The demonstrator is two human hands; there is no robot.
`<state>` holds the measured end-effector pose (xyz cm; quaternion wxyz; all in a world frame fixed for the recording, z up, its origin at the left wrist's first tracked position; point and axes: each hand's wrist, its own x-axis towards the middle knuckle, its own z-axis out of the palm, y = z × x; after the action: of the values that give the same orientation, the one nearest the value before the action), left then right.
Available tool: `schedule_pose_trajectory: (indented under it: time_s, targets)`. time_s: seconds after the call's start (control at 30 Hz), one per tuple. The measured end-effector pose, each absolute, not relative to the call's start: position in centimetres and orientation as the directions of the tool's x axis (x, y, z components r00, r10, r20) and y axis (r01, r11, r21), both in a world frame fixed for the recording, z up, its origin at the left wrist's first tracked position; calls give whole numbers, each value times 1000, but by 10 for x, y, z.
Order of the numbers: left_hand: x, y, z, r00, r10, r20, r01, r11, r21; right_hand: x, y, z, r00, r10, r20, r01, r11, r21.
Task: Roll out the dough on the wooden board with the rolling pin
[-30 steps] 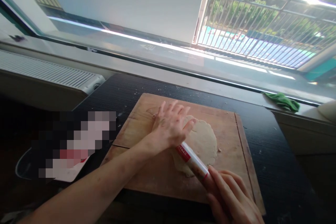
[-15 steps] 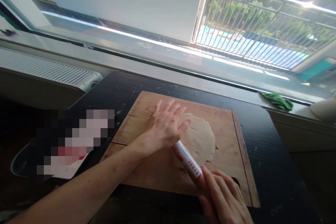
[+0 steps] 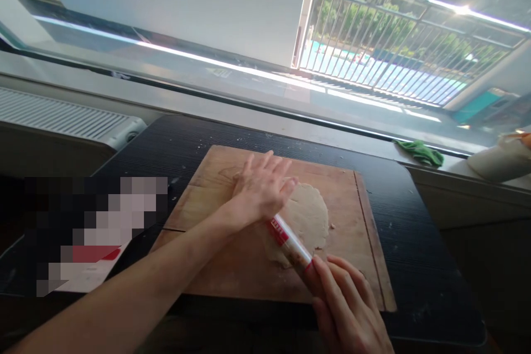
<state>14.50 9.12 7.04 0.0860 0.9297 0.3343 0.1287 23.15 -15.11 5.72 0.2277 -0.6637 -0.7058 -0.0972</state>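
Observation:
A wooden rolling pin (image 3: 291, 241) with a red-and-white printed label lies slantwise across a flat, uneven round of dough (image 3: 309, 213). Under both is a wooden cutting board (image 3: 224, 282). My left hand (image 3: 263, 185) rests palm down over the pin's far end, its fingers stretched out and apart; that end is hidden beneath it. Around the near end, the fingers of my right hand (image 3: 346, 298) are curled, with the thumb below. Dough shows on both sides of the pin, and a small scrap of dough (image 3: 332, 226) sits beside the round's right edge.
The board stands on a black table (image 3: 418, 243) dusted with white specks. At the left are a blurred-out item with a white and red corner (image 3: 93, 274) and a radiator (image 3: 74, 119). A green cloth (image 3: 421, 152) and a pale container (image 3: 500, 159) sit on the windowsill.
The pin has rolled, turning a different part of its label upward, and more dough shows on its left side. Both hands stay on it. The whole view has shifted slightly.

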Motion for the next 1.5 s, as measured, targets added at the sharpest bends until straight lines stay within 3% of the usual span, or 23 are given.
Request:
schedule_pose_trajectory:
  time_s: [0.2,0.43,0.6,0.77,0.9,1.03,1.33,1.5]
  targets:
    - [117,83,69,743,650,160,623,-759,192,228,-147,57,-46,879,474,974,144,-173]
    - [178,99,72,776,613,148,573,-784,240,245,-154,62,116,905,409,976,-27,-216]
    - [126,81,68,747,625,227,588,-780,214,231,-158,51,-4,894,448,989,70,-132]
    - [91,68,65,734,636,236,615,-771,166,226,-154,48,-37,879,476,978,130,-164]
    - [129,81,66,733,654,189,624,-757,195,244,-150,59,91,908,409,964,23,-266]
    - [156,87,72,747,647,151,611,-759,224,256,-149,65,172,912,373,956,-63,-288]
    - [70,49,63,767,599,231,595,-798,96,225,-157,50,51,871,488,973,67,-220]
    - [115,68,69,746,646,161,631,-763,139,248,-144,64,234,884,405,951,-122,-284]
